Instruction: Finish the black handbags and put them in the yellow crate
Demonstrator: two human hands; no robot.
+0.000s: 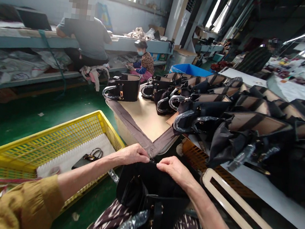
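Note:
A black handbag (168, 184) rests on my lap, over patterned brown and white cloth. Clear plastic wraps its handle (130, 226), and a gold-coloured clasp shows low on its front. My left hand (134, 154) pinches the bag's far upper edge, thumb against fingers. Just to the right, my right hand (175, 170) pinches the same edge, a small gap between the two. What exactly lies between the fingertips is too small to make out. The bag's inside is hidden from this angle.
On the left stands a yellow plastic crate (43, 127) holding a small black bag (88, 160). Ahead is a padded table (152, 120) with black handbags; many more crowd the right. A pale slotted frame (240, 212) lies at right. People sit near the wall bench (127, 43).

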